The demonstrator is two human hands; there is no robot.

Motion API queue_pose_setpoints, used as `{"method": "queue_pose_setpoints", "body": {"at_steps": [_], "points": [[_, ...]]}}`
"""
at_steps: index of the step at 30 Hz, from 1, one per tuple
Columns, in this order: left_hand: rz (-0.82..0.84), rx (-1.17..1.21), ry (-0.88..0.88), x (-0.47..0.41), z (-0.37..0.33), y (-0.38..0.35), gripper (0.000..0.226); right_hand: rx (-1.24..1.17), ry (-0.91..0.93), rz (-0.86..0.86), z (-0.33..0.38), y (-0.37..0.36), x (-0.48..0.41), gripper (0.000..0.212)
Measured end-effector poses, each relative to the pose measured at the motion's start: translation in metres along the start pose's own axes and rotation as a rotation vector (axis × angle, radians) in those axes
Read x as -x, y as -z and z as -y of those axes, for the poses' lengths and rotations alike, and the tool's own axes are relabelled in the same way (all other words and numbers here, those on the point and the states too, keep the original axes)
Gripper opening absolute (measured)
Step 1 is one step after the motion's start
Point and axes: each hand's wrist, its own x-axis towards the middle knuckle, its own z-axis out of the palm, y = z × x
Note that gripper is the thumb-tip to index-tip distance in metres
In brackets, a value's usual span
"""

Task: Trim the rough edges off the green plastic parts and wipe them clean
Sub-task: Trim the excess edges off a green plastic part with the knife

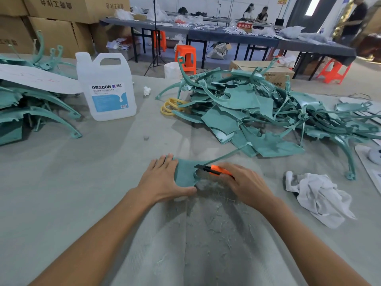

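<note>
A green plastic part (185, 172) lies flat on the grey cloth-covered table (61, 182) near its middle. A thin curved arm runs from it up to the right. My left hand (162, 180) holds the part's left side, fingers over the far edge and thumb under the near edge. My right hand (245, 184) grips an orange utility knife (216, 170), its blade at the part's right edge. Fine green shavings (218, 219) lie on the cloth just below the part.
A big heap of green parts (257, 112) fills the right half, another stack (31, 108) sits far left. A clear jug of liquid (107, 87) stands back left. A crumpled white rag (317, 195) lies at the right. Yellow rings (171, 106) rest by the heap.
</note>
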Motion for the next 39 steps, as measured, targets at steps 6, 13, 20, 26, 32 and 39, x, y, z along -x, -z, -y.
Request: {"method": "queue_pose_setpoints", "body": {"at_steps": [6,13,20,26,32,39], "points": [[-0.072,-0.018,0.008,0.003,-0.003,-0.009,0.122,0.035,0.056,0.111,-0.010,0.000,0.003,0.027],[-0.054,0.030,0.002,0.002,0.000,-0.011,0.126,0.056,0.091,0.164,-0.012,0.003,-0.003,0.030],[-0.061,0.048,0.013,0.002,-0.002,-0.012,0.126,0.002,0.067,0.145,-0.006,0.004,-0.011,0.029],[-0.065,0.051,0.018,0.002,-0.001,-0.011,0.126,0.016,0.062,0.158,-0.006,0.004,-0.016,0.030],[-0.087,0.059,0.021,0.001,-0.001,-0.013,0.126,-0.024,0.096,0.185,-0.010,0.002,-0.011,0.022],[-0.097,0.056,0.030,0.000,0.002,-0.018,0.128,-0.009,0.059,0.191,-0.013,0.005,-0.008,0.021]]}}
